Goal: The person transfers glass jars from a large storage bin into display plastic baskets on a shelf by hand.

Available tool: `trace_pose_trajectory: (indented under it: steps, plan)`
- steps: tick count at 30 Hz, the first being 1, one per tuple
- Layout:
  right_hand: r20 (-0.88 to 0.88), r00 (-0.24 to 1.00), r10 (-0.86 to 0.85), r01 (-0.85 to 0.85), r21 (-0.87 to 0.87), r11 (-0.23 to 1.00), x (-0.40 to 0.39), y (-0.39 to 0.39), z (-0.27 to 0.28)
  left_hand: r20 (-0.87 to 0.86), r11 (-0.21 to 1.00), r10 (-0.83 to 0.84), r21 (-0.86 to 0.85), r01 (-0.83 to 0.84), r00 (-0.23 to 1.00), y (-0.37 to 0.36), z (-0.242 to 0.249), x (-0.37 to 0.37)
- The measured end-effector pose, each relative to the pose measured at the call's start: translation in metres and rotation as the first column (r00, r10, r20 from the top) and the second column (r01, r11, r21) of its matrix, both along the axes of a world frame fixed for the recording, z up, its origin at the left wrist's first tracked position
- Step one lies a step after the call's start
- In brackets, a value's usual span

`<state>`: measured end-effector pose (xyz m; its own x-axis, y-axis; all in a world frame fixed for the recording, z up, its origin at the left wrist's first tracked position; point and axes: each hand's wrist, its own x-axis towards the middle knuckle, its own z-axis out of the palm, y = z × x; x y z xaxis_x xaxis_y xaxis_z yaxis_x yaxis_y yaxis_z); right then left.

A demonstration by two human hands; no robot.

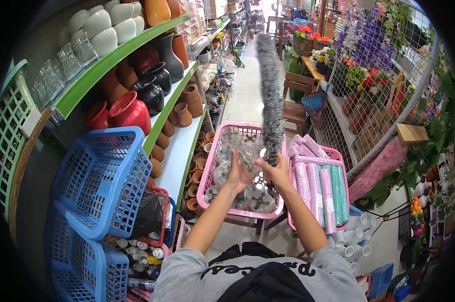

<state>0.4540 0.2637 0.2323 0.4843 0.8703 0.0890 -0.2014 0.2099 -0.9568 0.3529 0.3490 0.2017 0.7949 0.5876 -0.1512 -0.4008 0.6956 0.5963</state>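
My right hand (pixel 276 174) is closed round the lower end of a fluffy grey duster (pixel 270 90), which stands nearly upright in front of me. Close beside it, my left hand (pixel 240 174) grips a clear glass vessel (pixel 247 155), whose exact shape is hard to make out against the similar pieces behind. Both hands are above a pink plastic basket (pixel 205 173). Inside that basket sit several clear glass vessels (pixel 222 172), some showing dark patterned bases.
A second pink basket (pixel 341 156) holds wrapped pink and green bundles (pixel 328 189). Blue baskets (pixel 94 176) are stacked at left, beside green-edged shelves (pixel 119 53) with bowls, glasses and pots. A wire mesh rack (pixel 383 95) with artificial flowers lines the right. A wooden chair (pixel 294 95) stands ahead.
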Motion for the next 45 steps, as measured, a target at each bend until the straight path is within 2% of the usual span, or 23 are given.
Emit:
trace_pose_trajectory:
  steps: [3, 4, 6, 10, 12, 13, 14, 16, 17, 19, 20, 22, 24, 25, 26, 28, 31, 33, 37, 39, 42, 44, 45]
  plan:
    - [-0.19, 0.982, -0.009, 0.014, 0.021, 1.0, 0.013, -0.001, -0.003, 0.096, 0.992, -0.085, 0.1, 0.075, 0.992, 0.013, -0.018, 0.003]
    - [-0.19, 0.982, -0.009, 0.014, 0.022, 1.0, 0.02, -0.001, -0.007, 0.096, 0.992, -0.085, 0.102, 0.075, 0.992, 0.019, -0.026, 0.003]
    - [-0.315, 0.949, 0.012, -0.004, 0.026, 1.0, 0.029, -0.002, -0.011, 0.268, 0.991, -0.134, 0.018, 0.134, 0.954, 0.026, -0.031, -0.001]
    - [-0.401, 0.916, 0.016, 0.011, 0.066, 0.998, 0.032, -0.005, -0.013, 0.145, 0.973, -0.205, 0.139, 0.185, 0.968, 0.017, -0.018, -0.008]
    - [-0.332, 0.943, 0.014, -0.009, 0.017, 1.0, 0.035, -0.008, -0.011, 0.038, 0.947, -0.175, 0.279, 0.158, 0.984, 0.01, -0.012, -0.006]
    - [-0.312, 0.95, 0.028, -0.025, 0.016, 1.0, 0.036, -0.009, -0.011, 0.104, 0.928, -0.201, 0.34, 0.156, 0.974, 0.006, -0.006, -0.005]
    - [-0.291, 0.956, 0.045, -0.042, 0.016, 0.999, 0.038, -0.01, -0.01, 0.105, 0.928, -0.205, 0.338, 0.159, 0.973, 0.006, -0.006, -0.004]
    - [-0.293, 0.955, 0.052, -0.047, 0.026, 0.999, 0.042, -0.006, -0.013, 0.057, 0.82, -0.152, 0.565, 0.094, 0.987, 0.006, -0.005, -0.003]
    - [-0.238, 0.971, -0.004, -0.005, -0.038, 0.999, 0.043, -0.005, -0.014, 0.057, 0.82, -0.155, 0.564, 0.097, 0.986, 0.007, -0.005, -0.002]
    - [-0.044, 0.995, -0.087, 0.078, -0.188, 0.979, 0.051, -0.003, -0.017, -0.026, 0.927, -0.115, 0.356, 0.116, 0.993, 0.008, 0.001, 0.001]
    - [-0.044, 0.995, -0.089, 0.079, -0.189, 0.979, 0.057, -0.003, -0.027, -0.025, 0.927, -0.116, 0.356, 0.118, 0.993, 0.012, -0.002, 0.004]
    - [0.411, 0.853, -0.321, 0.4, -0.122, 0.908, 0.059, -0.003, -0.039, 0.04, 0.994, 0.038, 0.103, -0.042, 0.998, 0.027, -0.012, 0.012]
    - [0.551, 0.808, -0.211, 0.343, -0.148, 0.927, 0.038, -0.028, -0.032, 0.061, 0.99, 0.095, 0.1, -0.101, 0.994, 0.035, -0.011, 0.019]
    - [0.73, 0.655, -0.195, 0.332, -0.046, 0.942, 0.025, -0.039, -0.035, 0.037, 0.977, 0.19, 0.089, -0.193, 0.981, 0.036, -0.007, 0.022]
    - [0.729, 0.685, -0.001, 0.249, -0.233, 0.94, 0.016, -0.052, -0.036, 0.011, 0.956, 0.282, 0.08, -0.282, 0.959, 0.036, -0.005, 0.025]
    - [0.848, 0.506, 0.158, 0.241, -0.315, 0.918, -0.006, -0.069, -0.032, 0.096, 0.953, 0.301, -0.066, -0.296, 0.949, 0.057, -0.041, 0.042]
    - [0.895, 0.421, 0.145, 0.327, -0.299, 0.897, 0.008, -0.069, -0.027, 0.201, 0.956, 0.289, -0.008, -0.293, 0.936, 0.055, -0.035, 0.047]
    - [0.885, 0.444, 0.138, 0.328, -0.304, 0.894, 0.01, -0.065, -0.021, 0.165, 0.93, 0.366, -0.045, -0.364, 0.916, 0.043, -0.027, 0.046]
    - [0.875, 0.465, 0.135, 0.327, -0.312, 0.892, 0.008, -0.064, -0.012, 0.153, 0.946, 0.323, -0.064, -0.316, 0.934, 0.021, 0.009, 0.034]
    - [0.875, 0.46, 0.152, 0.333, -0.328, 0.884, 0.01, -0.063, -0.014, 0.153, 0.955, 0.298, -0.037, -0.296, 0.942, 0.026, -0.003, 0.031]
    - [0.864, 0.502, 0.034, 0.362, -0.246, 0.899, 0.031, -0.059, -0.027, 0.193, 0.97, 0.235, 0.018, -0.243, 0.953, 0.029, -0.018, 0.022]
    - [0.781, 0.617, -0.099, 0.39, -0.194, 0.9, 0.037, -0.059, -0.03, 0.097, 0.882, 0.301, 0.35, -0.315, 0.949, 0.034, -0.021, 0.021]
    - [0.731, 0.682, -0.038, 0.337, -0.268, 0.902, 0.027, -0.066, -0.019, 0.019, 0.847, 0.292, 0.459, -0.268, 0.956, 0.037, -0.02, 0.019]
